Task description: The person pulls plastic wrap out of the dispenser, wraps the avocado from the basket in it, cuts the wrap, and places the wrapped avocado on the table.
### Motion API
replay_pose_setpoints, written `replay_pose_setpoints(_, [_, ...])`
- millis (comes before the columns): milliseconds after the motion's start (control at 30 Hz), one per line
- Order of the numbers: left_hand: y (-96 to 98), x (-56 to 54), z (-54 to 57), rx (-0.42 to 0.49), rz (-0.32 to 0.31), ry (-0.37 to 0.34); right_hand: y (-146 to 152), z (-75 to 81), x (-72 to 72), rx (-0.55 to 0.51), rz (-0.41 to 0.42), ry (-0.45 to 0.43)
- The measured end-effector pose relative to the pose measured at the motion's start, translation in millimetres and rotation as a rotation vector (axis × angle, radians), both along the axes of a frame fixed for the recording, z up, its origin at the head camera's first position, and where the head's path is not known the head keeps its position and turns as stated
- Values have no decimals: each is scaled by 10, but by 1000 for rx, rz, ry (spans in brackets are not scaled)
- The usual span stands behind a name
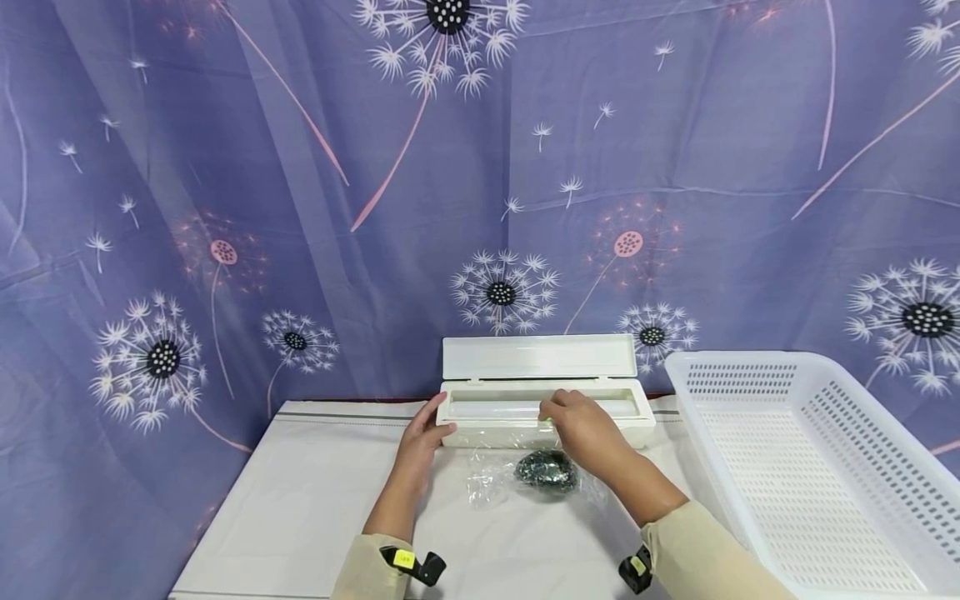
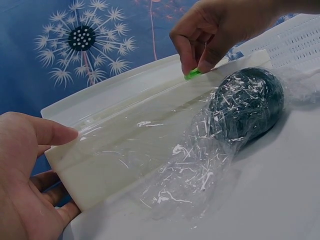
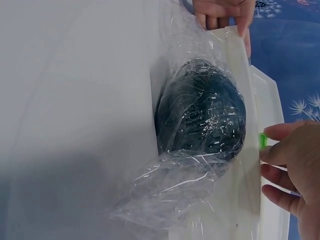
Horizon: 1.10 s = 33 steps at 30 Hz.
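Observation:
A white cling film dispenser (image 1: 468, 437) stands at the back of the table with its lid (image 1: 538, 358) raised. Inside lies a pale roll (image 1: 487, 409). My left hand (image 1: 420, 442) holds the dispenser's left end, thumb on the top edge and fingers round the side. Between thumb and forefinger, my right hand (image 1: 588, 429) pinches a small green slider cutter (image 2: 192, 74) on the dispenser's front top edge. Clear cling film (image 2: 175, 180) runs down from that edge to a dark green, rounded object (image 1: 546, 472) wrapped in film in front. Its kind is hard to tell through the film.
A large white perforated plastic basket (image 1: 738, 508) sits to the right. The table has a white cover (image 1: 315, 492). Behind it hangs a blue-purple curtain (image 1: 375, 292) with dandelion prints.

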<state>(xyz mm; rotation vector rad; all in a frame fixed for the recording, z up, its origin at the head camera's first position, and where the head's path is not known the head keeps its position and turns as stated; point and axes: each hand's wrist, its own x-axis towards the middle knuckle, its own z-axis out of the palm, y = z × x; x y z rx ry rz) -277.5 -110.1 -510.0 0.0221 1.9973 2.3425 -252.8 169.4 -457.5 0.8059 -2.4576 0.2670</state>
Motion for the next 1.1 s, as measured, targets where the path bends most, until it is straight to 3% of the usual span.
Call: replay_pose_setpoints(1100, [-2,-23,-17,22,-5,-3,88,28,47,-22,-3,0])
